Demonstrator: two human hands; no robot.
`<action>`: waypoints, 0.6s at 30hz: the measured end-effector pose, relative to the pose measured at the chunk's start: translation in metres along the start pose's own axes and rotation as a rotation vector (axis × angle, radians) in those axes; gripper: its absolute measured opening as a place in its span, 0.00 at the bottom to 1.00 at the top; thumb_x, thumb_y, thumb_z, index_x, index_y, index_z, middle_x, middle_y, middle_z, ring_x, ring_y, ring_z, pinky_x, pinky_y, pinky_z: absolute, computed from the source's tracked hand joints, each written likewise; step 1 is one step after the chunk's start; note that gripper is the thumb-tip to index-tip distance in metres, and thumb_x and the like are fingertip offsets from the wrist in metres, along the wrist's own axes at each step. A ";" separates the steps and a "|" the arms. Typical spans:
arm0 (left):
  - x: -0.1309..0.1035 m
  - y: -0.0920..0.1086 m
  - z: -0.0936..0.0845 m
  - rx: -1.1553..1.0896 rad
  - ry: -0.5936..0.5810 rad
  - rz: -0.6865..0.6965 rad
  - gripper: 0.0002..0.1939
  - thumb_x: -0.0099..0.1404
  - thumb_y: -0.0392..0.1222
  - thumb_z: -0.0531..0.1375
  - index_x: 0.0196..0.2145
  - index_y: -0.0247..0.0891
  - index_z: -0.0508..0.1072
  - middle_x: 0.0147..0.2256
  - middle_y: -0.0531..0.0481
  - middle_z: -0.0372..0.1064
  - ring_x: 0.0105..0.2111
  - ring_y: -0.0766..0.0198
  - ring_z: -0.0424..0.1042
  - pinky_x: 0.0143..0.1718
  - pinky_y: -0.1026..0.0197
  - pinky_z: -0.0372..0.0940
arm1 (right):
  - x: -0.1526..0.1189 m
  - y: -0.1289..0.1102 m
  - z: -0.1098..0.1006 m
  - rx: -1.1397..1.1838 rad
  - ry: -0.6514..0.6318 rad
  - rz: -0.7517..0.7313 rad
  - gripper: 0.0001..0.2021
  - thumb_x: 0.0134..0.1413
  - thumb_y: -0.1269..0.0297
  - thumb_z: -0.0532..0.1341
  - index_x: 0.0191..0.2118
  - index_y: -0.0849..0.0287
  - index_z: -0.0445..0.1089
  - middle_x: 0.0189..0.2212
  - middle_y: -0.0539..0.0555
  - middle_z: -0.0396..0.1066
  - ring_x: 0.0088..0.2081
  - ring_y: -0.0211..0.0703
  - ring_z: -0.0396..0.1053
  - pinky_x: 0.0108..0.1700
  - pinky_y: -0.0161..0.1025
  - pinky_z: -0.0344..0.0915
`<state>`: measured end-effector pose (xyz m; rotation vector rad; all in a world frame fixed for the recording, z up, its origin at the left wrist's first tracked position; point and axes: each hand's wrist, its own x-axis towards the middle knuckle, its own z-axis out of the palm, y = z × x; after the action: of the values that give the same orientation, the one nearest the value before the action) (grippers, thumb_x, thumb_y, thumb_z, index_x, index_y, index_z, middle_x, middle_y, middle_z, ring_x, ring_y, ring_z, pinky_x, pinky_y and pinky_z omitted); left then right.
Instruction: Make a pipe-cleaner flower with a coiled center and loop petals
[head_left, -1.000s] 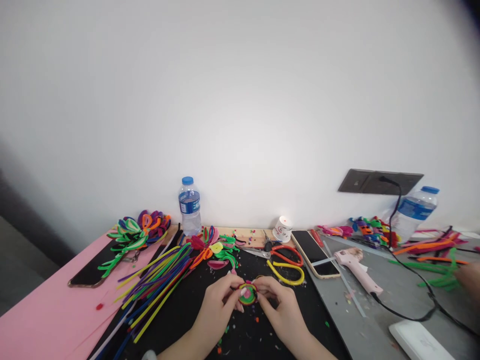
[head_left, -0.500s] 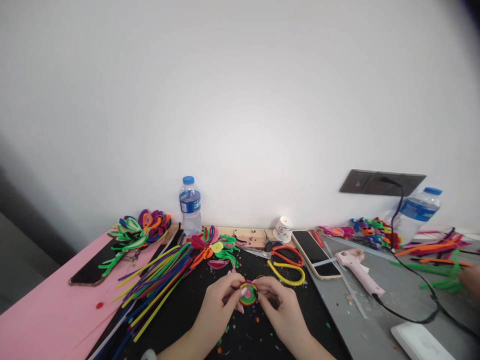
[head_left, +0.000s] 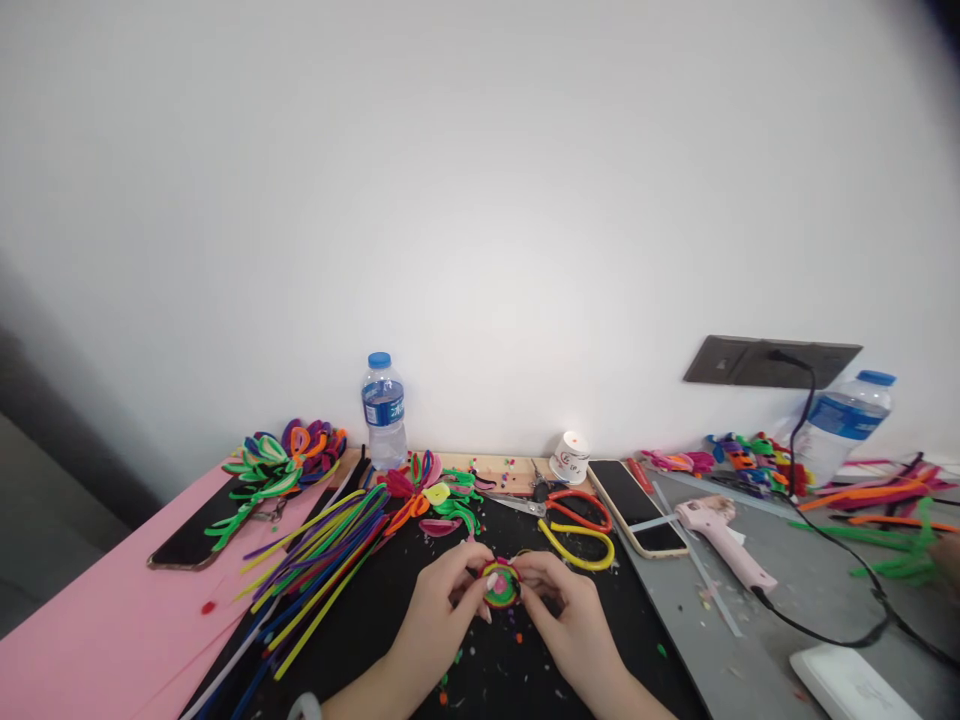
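A small round coil [head_left: 501, 584] of green, yellow and red fuzzy strips, with a pink middle, is held upright above the black mat. My left hand [head_left: 442, 605] pinches its left edge between thumb and fingers. At the right edge, my right hand [head_left: 566, 610] grips the same coil. Just behind the hands lie scissors [head_left: 577, 530] with one orange and one yellow handle. A pipe-cleaner flower [head_left: 427, 495] in pink, orange and green rests beyond my left hand. Many loose pipe cleaners [head_left: 322, 560] spread to its left.
Phones [head_left: 637, 505] lie both sides. A pink glue gun [head_left: 724, 545] with a black cable, a white box [head_left: 851, 680] and another person's hand [head_left: 946, 555] are right. Bottles [head_left: 385, 415], a paper cup [head_left: 570, 458] and a socket [head_left: 769, 362] are at the back.
The whole view has shifted slightly, so things appear a little further right. Both hands keep their hold on the round coil, with hardly any other movement.
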<state>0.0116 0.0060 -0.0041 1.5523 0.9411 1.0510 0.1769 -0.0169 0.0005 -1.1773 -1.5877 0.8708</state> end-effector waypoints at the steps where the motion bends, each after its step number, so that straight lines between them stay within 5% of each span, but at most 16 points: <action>1: 0.000 0.000 0.000 -0.001 0.000 -0.003 0.05 0.61 0.40 0.55 0.34 0.37 0.68 0.28 0.53 0.65 0.21 0.69 0.67 0.24 0.67 0.65 | 0.000 0.000 0.000 0.005 -0.002 0.001 0.07 0.53 0.69 0.56 0.37 0.58 0.69 0.33 0.56 0.75 0.35 0.45 0.74 0.38 0.38 0.71; 18: 0.001 -0.002 0.000 -0.021 -0.010 -0.014 0.06 0.62 0.40 0.55 0.34 0.36 0.69 0.29 0.52 0.66 0.21 0.68 0.69 0.25 0.66 0.66 | 0.001 0.000 -0.001 0.039 -0.003 0.039 0.05 0.52 0.68 0.58 0.35 0.58 0.68 0.31 0.55 0.75 0.35 0.44 0.74 0.36 0.36 0.71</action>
<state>0.0122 0.0072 -0.0056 1.5308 0.9300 1.0388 0.1780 -0.0160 0.0016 -1.1831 -1.5482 0.9246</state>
